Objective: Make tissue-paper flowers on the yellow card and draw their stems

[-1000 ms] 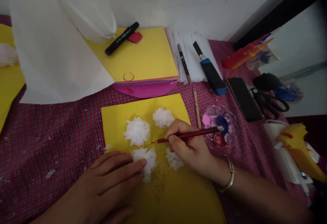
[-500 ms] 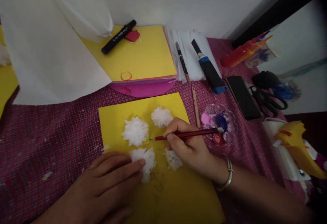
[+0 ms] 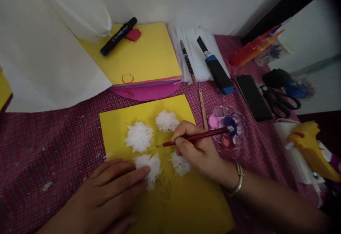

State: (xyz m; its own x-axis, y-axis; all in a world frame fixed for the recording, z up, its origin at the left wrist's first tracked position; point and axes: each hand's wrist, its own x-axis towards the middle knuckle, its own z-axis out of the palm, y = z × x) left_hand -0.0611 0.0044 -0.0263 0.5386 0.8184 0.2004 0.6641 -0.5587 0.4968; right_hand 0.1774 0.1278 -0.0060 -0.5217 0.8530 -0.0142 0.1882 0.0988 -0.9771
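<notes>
My right hand [image 3: 197,148] pinches a dark red pencil [image 3: 197,136], its point at the yellow sheet [image 3: 197,202] between white ruffled paper flowers. Several such flowers lie on the sheet: a round one [image 3: 139,137] at left, one [image 3: 167,120] at the top, one [image 3: 181,163] partly behind my right hand. My left hand [image 3: 114,191] rests flat on the sheet, fingers stretched out, a fingertip touching the lower-left flower [image 3: 149,170]. Thin pencil lines [image 3: 163,186] show below the flowers and near the pencil point.
Right of the sheet are a paint palette [image 3: 226,127], a wooden stick [image 3: 203,107], a box cutter [image 3: 218,72], a phone [image 3: 253,98], scissors [image 3: 279,100] and a yellow glue gun [image 3: 306,145]. Behind lie a black marker [image 3: 118,36] and yellow sheets [image 3: 151,56]. White paper [image 3: 53,67] hangs at left.
The pencil point has shifted slightly right along the sheet, and a short curved line shows beside it. The view has moved a little; my left hand stays on the sheet.
</notes>
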